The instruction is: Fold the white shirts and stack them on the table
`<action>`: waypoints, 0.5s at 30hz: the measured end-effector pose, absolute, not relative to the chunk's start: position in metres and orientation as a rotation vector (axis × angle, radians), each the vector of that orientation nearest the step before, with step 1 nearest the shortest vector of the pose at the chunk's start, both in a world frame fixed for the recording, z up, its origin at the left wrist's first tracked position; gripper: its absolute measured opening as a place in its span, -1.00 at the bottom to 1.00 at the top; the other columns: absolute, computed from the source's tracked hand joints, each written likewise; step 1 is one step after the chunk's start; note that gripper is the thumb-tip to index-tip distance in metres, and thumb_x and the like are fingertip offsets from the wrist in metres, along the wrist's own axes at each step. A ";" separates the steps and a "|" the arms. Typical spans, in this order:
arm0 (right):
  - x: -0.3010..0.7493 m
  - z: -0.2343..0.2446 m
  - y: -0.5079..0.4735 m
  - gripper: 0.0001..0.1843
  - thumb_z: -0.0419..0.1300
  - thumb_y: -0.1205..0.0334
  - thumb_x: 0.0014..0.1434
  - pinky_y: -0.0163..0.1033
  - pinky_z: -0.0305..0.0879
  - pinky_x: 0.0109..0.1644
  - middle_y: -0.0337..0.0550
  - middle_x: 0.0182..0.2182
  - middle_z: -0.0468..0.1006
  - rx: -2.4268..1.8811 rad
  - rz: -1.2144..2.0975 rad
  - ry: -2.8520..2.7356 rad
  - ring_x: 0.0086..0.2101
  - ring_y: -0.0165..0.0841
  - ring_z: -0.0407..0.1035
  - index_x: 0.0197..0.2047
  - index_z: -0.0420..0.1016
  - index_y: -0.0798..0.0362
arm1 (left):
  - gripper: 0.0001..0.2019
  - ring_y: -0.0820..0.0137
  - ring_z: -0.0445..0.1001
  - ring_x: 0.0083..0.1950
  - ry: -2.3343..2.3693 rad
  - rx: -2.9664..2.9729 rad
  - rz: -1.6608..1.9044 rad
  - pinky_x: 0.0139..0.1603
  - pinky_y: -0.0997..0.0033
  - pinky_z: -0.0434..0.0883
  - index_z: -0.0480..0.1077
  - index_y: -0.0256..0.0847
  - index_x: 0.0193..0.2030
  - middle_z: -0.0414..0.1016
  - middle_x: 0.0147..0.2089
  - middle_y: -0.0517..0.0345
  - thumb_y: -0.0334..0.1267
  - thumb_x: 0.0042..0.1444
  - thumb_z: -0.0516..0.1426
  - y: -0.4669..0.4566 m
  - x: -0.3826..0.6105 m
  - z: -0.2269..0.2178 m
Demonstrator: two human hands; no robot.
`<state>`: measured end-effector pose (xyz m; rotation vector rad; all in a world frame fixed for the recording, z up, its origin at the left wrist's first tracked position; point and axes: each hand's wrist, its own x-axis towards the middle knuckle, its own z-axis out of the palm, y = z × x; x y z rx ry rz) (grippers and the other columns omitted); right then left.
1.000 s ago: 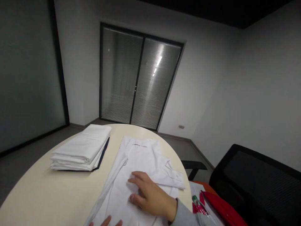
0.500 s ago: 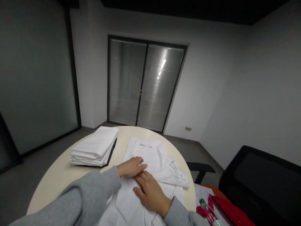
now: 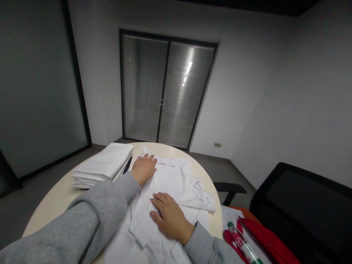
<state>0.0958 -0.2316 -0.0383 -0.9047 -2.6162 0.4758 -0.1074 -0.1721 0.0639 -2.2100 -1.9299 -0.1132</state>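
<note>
A white shirt (image 3: pixel 176 179) lies spread on the round table, with one cuffed sleeve (image 3: pixel 202 198) folded across toward the right. My left hand (image 3: pixel 143 169) rests on the shirt's far left edge near the collar end, fingers stretched out. Lower down, my right hand (image 3: pixel 171 217) lies flat on the middle of the shirt, its fingers extended and thumb apart. Neither hand grips anything. The near part of the shirt runs out of view at the bottom, and my left forearm hides some of its left side.
A stack of folded white cloth (image 3: pixel 106 161) sits at the left of the pale round table (image 3: pixel 52 209). To the right are a black chair (image 3: pixel 299 209) with an armrest (image 3: pixel 229 187), a bottle with a green cap (image 3: pixel 242 240) and a red item (image 3: pixel 271 240).
My left hand has moved from beside the right hand, forward and left, to the shirt's far left edge. My right hand stays on the shirt. The view has shifted slightly.
</note>
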 end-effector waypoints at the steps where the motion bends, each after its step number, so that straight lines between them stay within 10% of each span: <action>1: 0.096 -0.039 -0.231 -0.51 0.12 0.07 0.43 0.02 -0.05 0.53 -0.08 0.37 0.37 -0.891 0.475 -2.611 0.36 -0.15 0.20 0.36 0.40 -0.02 | -0.67 -0.07 0.34 0.34 -1.891 -2.220 -0.120 0.20 -0.10 0.33 0.45 -0.20 0.21 0.43 0.33 -0.20 -0.23 0.35 0.14 -0.176 -0.106 0.066; 15: 0.097 -0.048 -0.226 -0.60 0.19 0.16 0.36 0.05 -0.01 0.52 -0.08 0.33 0.43 -0.849 0.468 -2.584 0.36 -0.14 0.20 0.24 0.48 0.00 | -0.36 0.06 0.46 0.33 -1.421 -3.190 0.157 0.31 0.09 0.40 0.32 0.06 0.40 0.43 0.41 0.08 -0.36 0.18 0.24 -0.372 -0.118 0.061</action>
